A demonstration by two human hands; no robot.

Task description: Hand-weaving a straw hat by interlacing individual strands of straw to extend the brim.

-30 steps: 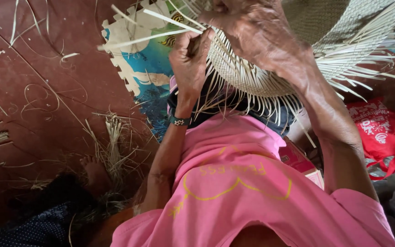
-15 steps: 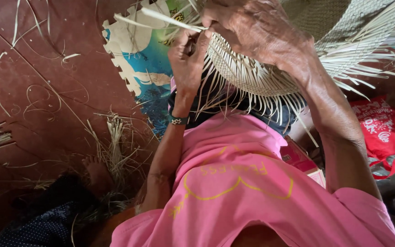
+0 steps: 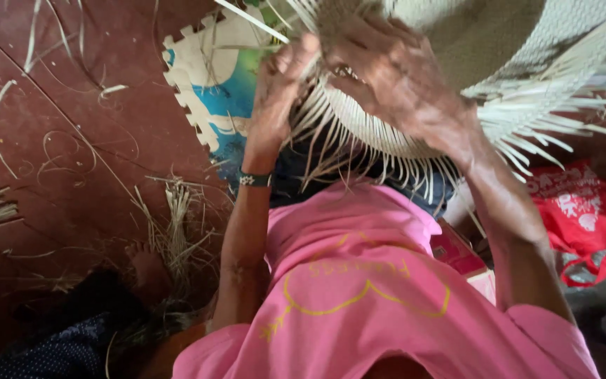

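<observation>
I hold a half-woven straw basket [image 3: 499, 63] up in front of my chest, its loose pale strips fanning out from the rim. My left hand [image 3: 278, 91], with a dark beaded band at the wrist, pinches strips at the basket's left rim. My right hand [image 3: 394, 77] lies over the rim beside it, fingers curled around the woven edge and strips. The two hands nearly touch. A long single strip [image 3: 250, 20] sticks out to the upper left. My pink shirt [image 3: 359, 288] fills the lower middle.
A puzzle-edged foam mat [image 3: 208, 91] in blue, green and cream lies on the dark red floor [image 3: 57, 140]. Loose straw scraps and a small bundle [image 3: 173, 224] are scattered at left. A red plastic bag [image 3: 590, 210] sits at right, dark cloth [image 3: 57, 344] at lower left.
Both hands have shifted a little along the basket rim and the basket has turned slightly; the view has moved closer to the work.
</observation>
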